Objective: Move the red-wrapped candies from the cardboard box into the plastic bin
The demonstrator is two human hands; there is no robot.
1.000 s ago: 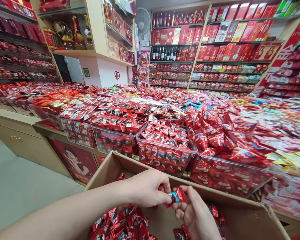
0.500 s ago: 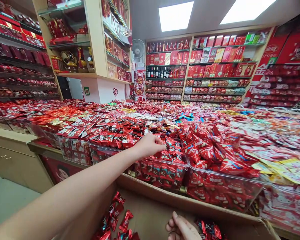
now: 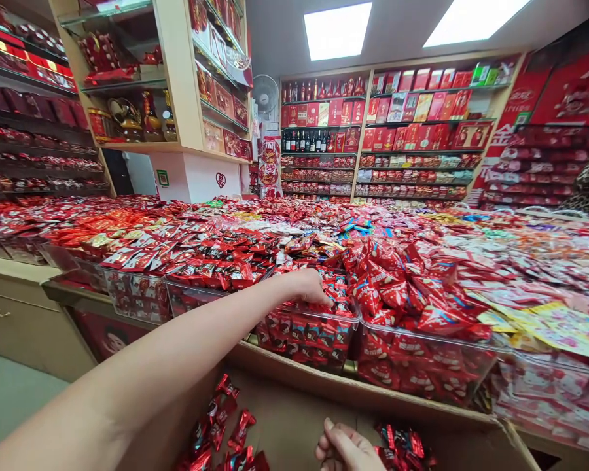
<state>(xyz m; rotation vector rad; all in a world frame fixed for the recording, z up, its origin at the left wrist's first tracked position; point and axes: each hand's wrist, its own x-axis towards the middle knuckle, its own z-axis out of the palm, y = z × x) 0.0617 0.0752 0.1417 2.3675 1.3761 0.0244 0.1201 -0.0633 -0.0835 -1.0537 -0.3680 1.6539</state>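
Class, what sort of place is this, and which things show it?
Probably a sweet shop, perhaps also selling gifts: clear tubs heaped with wrapped sweets, and wall shelves lined with bottles and red boxes.

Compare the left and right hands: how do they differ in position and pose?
The left hand reaches out to the red candies in a clear tub; the right hand is lower in the picture, at the cardboard box.
The left hand points downward, its grip hard to make out; the right hand is loosely curled, thumb uppermost.
Both hands are bare.
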